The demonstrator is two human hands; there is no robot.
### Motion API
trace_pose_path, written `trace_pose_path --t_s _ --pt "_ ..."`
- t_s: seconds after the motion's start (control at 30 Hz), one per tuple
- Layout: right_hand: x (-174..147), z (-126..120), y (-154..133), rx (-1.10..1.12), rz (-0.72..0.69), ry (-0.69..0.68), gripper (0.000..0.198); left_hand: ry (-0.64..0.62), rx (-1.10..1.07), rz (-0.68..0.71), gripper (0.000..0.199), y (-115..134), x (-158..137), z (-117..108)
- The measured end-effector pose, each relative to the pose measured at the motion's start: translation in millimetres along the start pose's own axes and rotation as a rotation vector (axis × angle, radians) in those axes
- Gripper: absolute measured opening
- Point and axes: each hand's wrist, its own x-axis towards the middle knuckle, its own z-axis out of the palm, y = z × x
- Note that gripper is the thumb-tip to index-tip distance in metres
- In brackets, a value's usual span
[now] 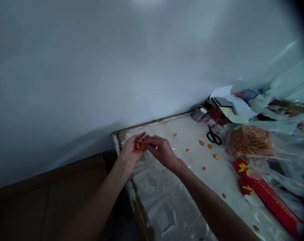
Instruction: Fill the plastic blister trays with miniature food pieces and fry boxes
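Small orange-and-dark striped pieces [140,144] lie in a pile on the palm of the left hand [131,150], held above the tabletop [185,129] near its far left corner. The left hand is turned palm up, lightly cupped and largely open, with the pile resting on it rather than gripped. The right hand [164,150] comes in from the right, its fingertips drawn together at the right side of the pile. Whether they pinch a piece cannot be told.

The pile shows no single long axis. Further striped loose pieces [175,134] lie scattered between the far edge and the near part of the tabletop, all to the right of the pile; the right hand is the nearer to these. Three plainer orange ovals [201,142] lie beyond them, close to black-handled scissors [214,137].

The surface is pale under a wrinkled clear covering, its left edge chipped. Toward the right side are a heap of orange pieces [251,142] in clear plastic, a red wrapper [267,195] with yellow marks, a grey cylinder [199,114] and papers [238,105]. A bare wall [104,67] stands behind the far edge; brown cardboard [53,204] sits in shadow off the left edge.
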Motion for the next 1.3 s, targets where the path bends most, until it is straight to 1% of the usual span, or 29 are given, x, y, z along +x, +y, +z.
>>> trace_pose_path --t_s 0.07,0.13,0.2,0.33,0.43,0.53,0.63,0.73,0.8,0.87,0.93,0.97,1.03,1.13,1.2,1.3 --pt "-14.0 11.4 -3.4 0.080 0.162 0.069 0.010 0.009 -0.023 0.001 0.023 -11.0 -8.7 -8.1" --pt "-22.4 17.1 -3.2 0.172 0.316 0.092 0.009 0.020 -0.052 0.015 0.026 -22.7 -17.5 -15.5" --pt "-26.0 19.2 -3.1 0.225 0.398 0.117 0.014 -0.001 -0.086 0.034 0.027 -32.6 -23.6 -19.5" --pt "-26.0 21.6 -6.7 0.240 0.445 0.215 0.019 -0.022 -0.226 0.111 0.025 -41.8 -25.6 -16.8" --pt "-25.5 23.9 -11.9 0.303 0.418 0.275 0.025 -0.028 -0.311 0.139 0.024 -39.3 -24.1 -11.8" --pt "-17.9 19.6 -13.5 0.351 0.384 0.378 0.029 -0.023 -0.364 0.163 0.023 -24.4 -26.1 -9.9" --pt "9.3 8.2 -0.2 0.270 0.401 0.419 0.032 0.020 -0.390 0.240 0.020 5.8 -31.4 -13.5" --pt "53.8 4.9 26.6 0.147 0.405 0.342 0.026 0.052 -0.393 0.306 0.021 38.8 -34.4 -21.4" --pt "83.2 12.7 42.3 -0.010 0.391 0.247 0.018 0.068 -0.392 0.319 0.024 52.7 -31.8 -27.0" --pt "104.2 25.7 50.5 -0.249 0.335 0.128 0.011 0.064 -0.379 0.312 0.024 57.1 -24.6 -32.1" --pt "113.5 38.3 51.0 -0.451 0.261 0.023 0.008 0.034 -0.361 0.310 0.022 54.5 -15.0 -36.1" --pt "114.2 43.0 49.5 -0.512 0.235 -0.016 0.008 0.016 -0.354 0.317 0.021 52.0 -10.2 -37.7" --pt "111.5 47.8 45.5 -0.561 0.211 -0.059 0.011 -0.019 -0.338 0.341 0.018 47.3 -2.6 -40.4" --pt "108.9 44.3 44.2 -0.583 0.220 -0.076 0.017 -0.044 -0.311 0.359 0.017 44.3 2.4 -43.0" --pt "113.4 37.6 48.4 -0.563 0.300 -0.077 0.015 -0.035 -0.312 0.355 0.017 44.9 2.2 -44.0" --pt "126.2 28.3 57.7 -0.516 0.453 -0.109 0.016 -0.013 -0.327 0.340 0.017 47.1 0.1 -44.4"
